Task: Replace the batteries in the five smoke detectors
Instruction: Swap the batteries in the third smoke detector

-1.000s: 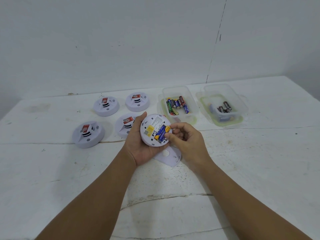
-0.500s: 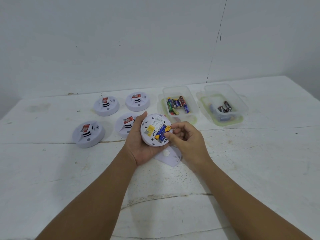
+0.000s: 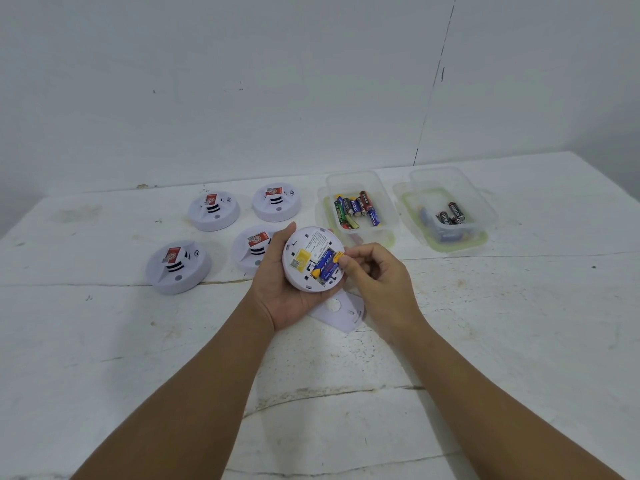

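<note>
Right hand (image 3: pixel 375 275) is pinched, thumb and forefinger closed on the yellow end of a blue battery (image 3: pixel 327 266) at the rim of the open detector (image 3: pixel 311 259). Left hand (image 3: pixel 287 292) is wrapped under that detector, back face up, compartment facing me. Two blue cells sit side by side in the bay; I can't tell if the pinched one is seated or half out.

My read: this is the seat-or-pull step on one cell. To do it well I'd keep the left hand's cradle firm so the detector doesn't rotate, and work the cell from its end, tipping it against the spring contact, not dragging it sideways across its neighbour. Check polarity against the bay markings; too small for me to read.

Removed backplate (image 3: pixel 341 313) lies on the counter (image 3: pixel 485 341) just under the hands. Four more detectors (image 3: pixel 178 266) sit face up to the left. Left tub (image 3: pixel 356 209) holds mixed batteries, right tub (image 3: pixel 446 213) a few dark ones, both close behind.
</note>
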